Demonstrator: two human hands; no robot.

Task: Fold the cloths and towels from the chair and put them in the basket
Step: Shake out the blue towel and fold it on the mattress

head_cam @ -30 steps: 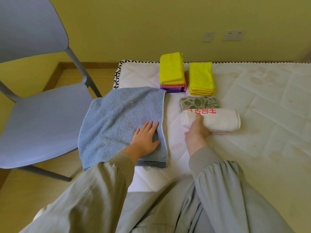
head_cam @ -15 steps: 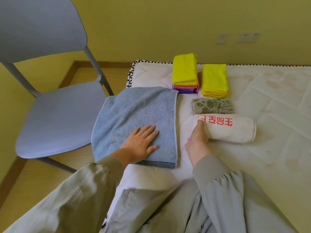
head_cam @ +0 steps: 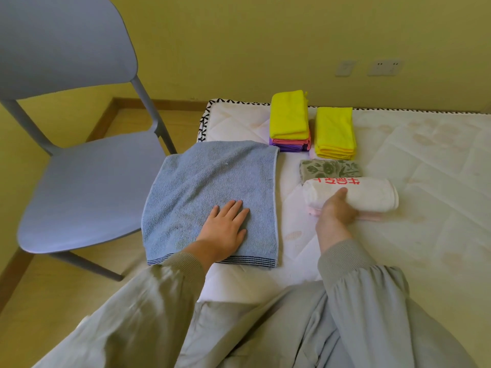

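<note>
Two towels are handled on the bed [head_cam: 425, 235]: the blue towel [head_cam: 212, 181] is pressed flat under the spread left hand [head_cam: 225, 229], and the white roll [head_cam: 372, 196] is gripped at its near end by the right hand [head_cam: 336, 212], thumb on top. Both are judged soft, light and limp (terry); the blue towel is best pinched at the corners beyond the left hand.

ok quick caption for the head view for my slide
Left hand flat on a blue towel, right hand gripping a rolled white towel on the mattress
</note>
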